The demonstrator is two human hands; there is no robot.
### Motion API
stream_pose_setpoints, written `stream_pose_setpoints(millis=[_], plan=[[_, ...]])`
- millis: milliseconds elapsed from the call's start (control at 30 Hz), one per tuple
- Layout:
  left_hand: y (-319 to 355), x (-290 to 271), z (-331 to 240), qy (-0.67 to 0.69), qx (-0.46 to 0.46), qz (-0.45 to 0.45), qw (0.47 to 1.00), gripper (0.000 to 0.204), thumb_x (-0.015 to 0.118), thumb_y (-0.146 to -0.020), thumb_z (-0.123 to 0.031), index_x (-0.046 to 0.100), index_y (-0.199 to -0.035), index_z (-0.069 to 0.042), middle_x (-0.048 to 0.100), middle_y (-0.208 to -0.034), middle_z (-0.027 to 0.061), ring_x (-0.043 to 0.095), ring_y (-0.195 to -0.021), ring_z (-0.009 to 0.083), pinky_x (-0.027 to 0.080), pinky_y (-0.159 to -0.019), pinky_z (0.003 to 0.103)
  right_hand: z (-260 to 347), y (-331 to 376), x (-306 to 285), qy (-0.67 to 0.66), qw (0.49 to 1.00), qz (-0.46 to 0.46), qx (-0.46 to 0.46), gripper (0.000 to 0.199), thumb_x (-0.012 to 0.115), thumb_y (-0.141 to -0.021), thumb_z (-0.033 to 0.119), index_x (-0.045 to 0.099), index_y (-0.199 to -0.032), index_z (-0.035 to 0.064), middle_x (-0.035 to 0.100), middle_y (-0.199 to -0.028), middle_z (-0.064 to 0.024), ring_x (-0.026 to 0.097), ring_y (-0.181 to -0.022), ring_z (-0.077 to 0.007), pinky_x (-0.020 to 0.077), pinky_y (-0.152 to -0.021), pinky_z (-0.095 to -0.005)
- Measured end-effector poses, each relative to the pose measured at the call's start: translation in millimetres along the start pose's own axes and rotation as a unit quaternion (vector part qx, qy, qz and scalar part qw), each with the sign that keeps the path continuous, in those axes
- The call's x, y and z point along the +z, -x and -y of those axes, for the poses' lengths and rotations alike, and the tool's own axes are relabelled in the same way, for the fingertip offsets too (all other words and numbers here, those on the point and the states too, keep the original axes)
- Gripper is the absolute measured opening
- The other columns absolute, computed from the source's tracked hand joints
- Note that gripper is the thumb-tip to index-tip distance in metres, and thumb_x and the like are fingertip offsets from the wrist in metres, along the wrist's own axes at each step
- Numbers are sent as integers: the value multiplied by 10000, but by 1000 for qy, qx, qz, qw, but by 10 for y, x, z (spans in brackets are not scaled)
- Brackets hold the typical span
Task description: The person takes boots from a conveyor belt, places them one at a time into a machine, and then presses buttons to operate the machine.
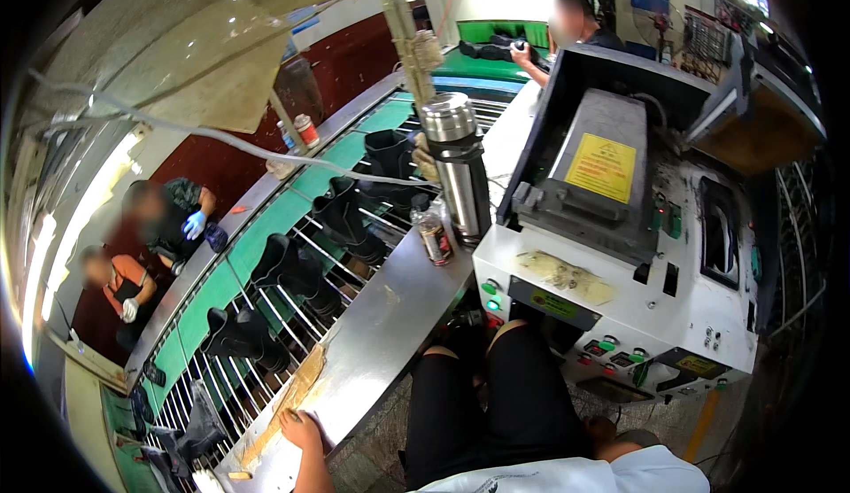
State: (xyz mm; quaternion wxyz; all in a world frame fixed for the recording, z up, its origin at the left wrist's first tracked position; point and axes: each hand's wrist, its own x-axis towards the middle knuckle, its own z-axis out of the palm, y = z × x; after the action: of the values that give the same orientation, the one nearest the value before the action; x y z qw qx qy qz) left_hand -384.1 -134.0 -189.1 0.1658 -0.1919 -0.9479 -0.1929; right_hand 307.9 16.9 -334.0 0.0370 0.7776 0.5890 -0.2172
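**Left hand (302, 427) on a shiny counter (390, 316)**

At the far left sits a person in an orange shirt (128, 273), with a white glove (130, 310) on. Next is a person in a dark top (181, 196), wearing a blue glove (194, 225).

Then comes a long rack (232, 385) of thin bars, with a green strip (202, 294) running along it. Black boots (243, 338) lie in a row on the bars.

The left hand rests near the edge of the counter, with its fingers a bit curled. I can't tell if it holds anything. Just beside it is the brown strip (305, 376), stuck flat along the counter's rack side.

At the far end of the counter, a clear bottle (433, 234) with a dark label stands beside a tall silver flask (462, 187). Below them are the person's legs in black (452, 422).

Farther right and at the back, another person (575, 23) holds up a small thing too far off to make out.

Just right of the legs, only a bit of the right hand (601, 428) shows, so I can't tell if it is wide or closed. Above it stands a big white machine (655, 311) with a yellow sticker (602, 168) and green buttons (607, 343).
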Motion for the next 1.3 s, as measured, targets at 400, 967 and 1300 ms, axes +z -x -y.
stream_pose_setpoints(millis=[400,967,1300], plan=[[188,-101,-350,-51,-15,-34,998,284,570,-834,-190,586,-1047,-3,612,-1045,180,565,-991,365,440,-859,442,-654,-282,1315,150,931,-227,-243,227,492,-890,261,657,-826,120,607,-754,-83,617,-702,-271,471,-604,-477],[195,-209,-340,-60,-32,9,998,262,573,-817,-160,547,-1014,10,576,-1039,166,534,-1020,352,408,-870,455,-566,40,586,-14,995,94,40,377,373,-956,301,574,-1159,55,575,-1149,-188,568,-1056,-318,425,-927,-470],[237,-257,-352,-77,-25,-28,996,235,545,-835,-199,551,-993,-26,571,-1053,145,530,-1034,328,409,-852,453,-794,-87,1240,10,998,55,21,455,306,-979,358,554,-1218,62,564,-1220,-203,558,-1105,-333,406,-970,-481]])
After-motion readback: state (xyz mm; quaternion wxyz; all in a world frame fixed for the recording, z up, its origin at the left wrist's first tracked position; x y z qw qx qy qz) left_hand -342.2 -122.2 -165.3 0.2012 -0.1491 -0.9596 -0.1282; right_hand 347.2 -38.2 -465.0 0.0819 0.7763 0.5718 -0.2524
